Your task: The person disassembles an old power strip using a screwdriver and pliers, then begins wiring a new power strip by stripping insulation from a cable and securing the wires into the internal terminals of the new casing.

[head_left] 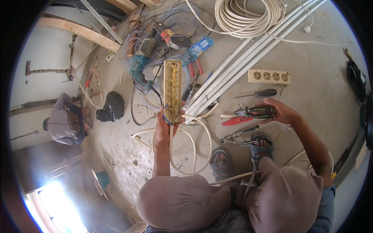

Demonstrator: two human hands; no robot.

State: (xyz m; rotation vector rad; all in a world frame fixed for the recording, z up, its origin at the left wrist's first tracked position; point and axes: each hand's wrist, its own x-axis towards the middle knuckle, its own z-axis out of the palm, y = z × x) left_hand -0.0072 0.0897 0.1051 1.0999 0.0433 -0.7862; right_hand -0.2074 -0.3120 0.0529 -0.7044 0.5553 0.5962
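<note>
My left hand (163, 126) grips the lower end of an opened cream power strip housing (173, 83), held upright with its inside facing me. Yellow wires and metal contacts run along it, and a blue wire shows near its lower end. A cream cable (171, 149) leaves that end and loops beside my arm. In my right hand (283, 110) are combination pliers (252, 112) with dark handles, their jaws pointing left. Just below the pliers lies a red-handled tool (235, 121), with a grey wire stripper (237, 136) nearer my feet. A dark-handled screwdriver (265, 93) rests above them.
The socket cover (269, 77) lies face up on the right. White pipes (229, 73) cross the floor toward a cable coil (248, 17). A teal power drill (140, 68), an angle grinder (171, 38) and a water bottle (198, 49) lie among tubing. A person (66, 120) crouches at far left.
</note>
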